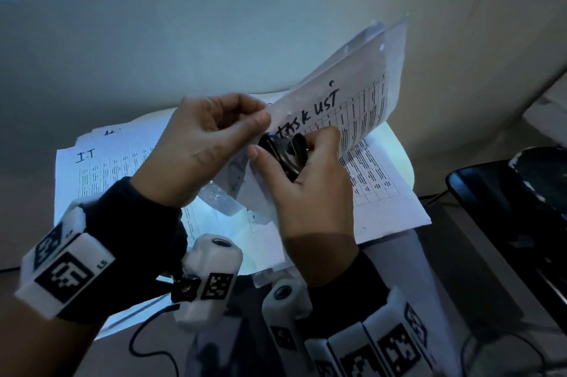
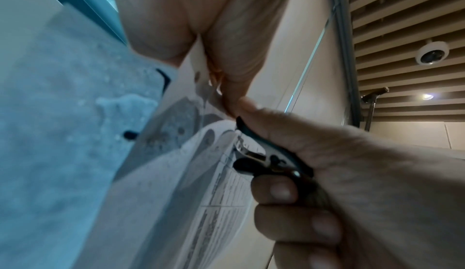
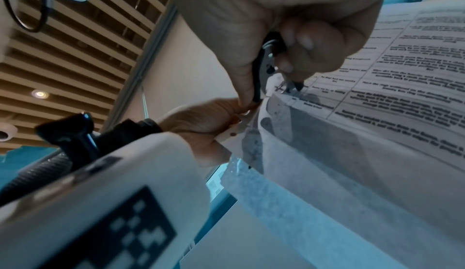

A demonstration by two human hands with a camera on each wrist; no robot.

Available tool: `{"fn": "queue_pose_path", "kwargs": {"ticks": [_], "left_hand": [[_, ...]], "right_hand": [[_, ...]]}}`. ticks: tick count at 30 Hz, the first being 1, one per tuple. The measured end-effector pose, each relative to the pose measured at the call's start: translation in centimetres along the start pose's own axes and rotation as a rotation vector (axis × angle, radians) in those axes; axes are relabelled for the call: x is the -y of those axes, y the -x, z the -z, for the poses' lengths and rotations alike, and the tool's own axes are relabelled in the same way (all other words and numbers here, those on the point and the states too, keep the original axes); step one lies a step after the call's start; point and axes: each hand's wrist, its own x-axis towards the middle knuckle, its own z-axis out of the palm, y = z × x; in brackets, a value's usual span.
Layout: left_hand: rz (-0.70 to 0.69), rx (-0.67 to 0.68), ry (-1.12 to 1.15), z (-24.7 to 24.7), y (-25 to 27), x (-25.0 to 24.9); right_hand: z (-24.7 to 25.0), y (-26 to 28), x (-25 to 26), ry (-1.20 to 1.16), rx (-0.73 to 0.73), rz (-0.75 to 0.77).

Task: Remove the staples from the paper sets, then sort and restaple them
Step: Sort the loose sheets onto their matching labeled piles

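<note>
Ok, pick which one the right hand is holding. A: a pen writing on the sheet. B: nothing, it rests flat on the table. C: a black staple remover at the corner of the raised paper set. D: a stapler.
C: the right hand grips a black staple remover against the corner of the raised paper set, which the left hand pinches.

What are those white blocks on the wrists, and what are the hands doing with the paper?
Those white blocks are little cameras strapped to a person's wrists. One picture comes from a camera on the head, looking down; the other two look along each hand. The left hand pinches the corner of a paper set marked "TASK LIST". The right hand squeezes a black staple remover at that corner. More printed sheets lie on the table underneath.
</note>
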Motion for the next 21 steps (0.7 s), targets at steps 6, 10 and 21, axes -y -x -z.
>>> {"fn": "queue_pose_path", "kwargs": {"ticks": [6,10,21], "left_hand": [[-0.073,-0.006,-0.072,0.1,0.3,-0.3],[-0.093,-0.006,-0.074,0.2,0.1,-0.3],[-0.095,0.0,-0.035,-0.2,-0.1,-0.8]], "right_hand": [[-0.2,0.2,0.8,0.033,-0.009,0.008],[-0.3,0.1,1.0,-0.007,-0.017,-0.014],[-0.1,0.0,1.4,-0.101,-0.023,-0.027]]}}
